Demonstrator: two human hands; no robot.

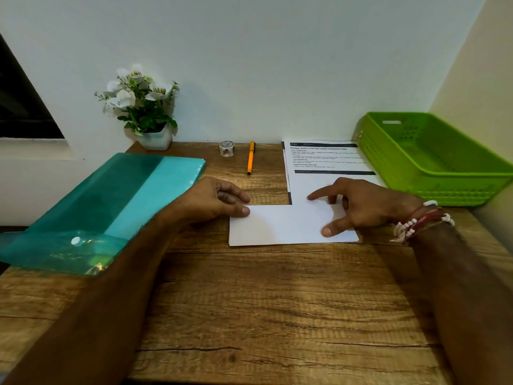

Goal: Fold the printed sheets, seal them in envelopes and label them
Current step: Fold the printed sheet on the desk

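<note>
Both hands are on the folded sheet [288, 225]! Left hand [219, 200] pinches its far-left corner, thumb on top and fingers curled in behind. Right hand [366, 207] is spread open, index finger pressing along the far edge, thumb pressing flat near the right end. That folded sheet shows its plain white side, a wide rectangle lying flat mid-counter [263, 301], its far-right part overlapping the near end of the stack of printed sheets [327, 162], which shows dark header bars and lines of text. Right of the stack sits a green basket [444, 184]. Far centre, a tape roll [227, 148] stands beside an orange pen [251, 157]. A teal folder [111, 201] covers the left side.
</note>
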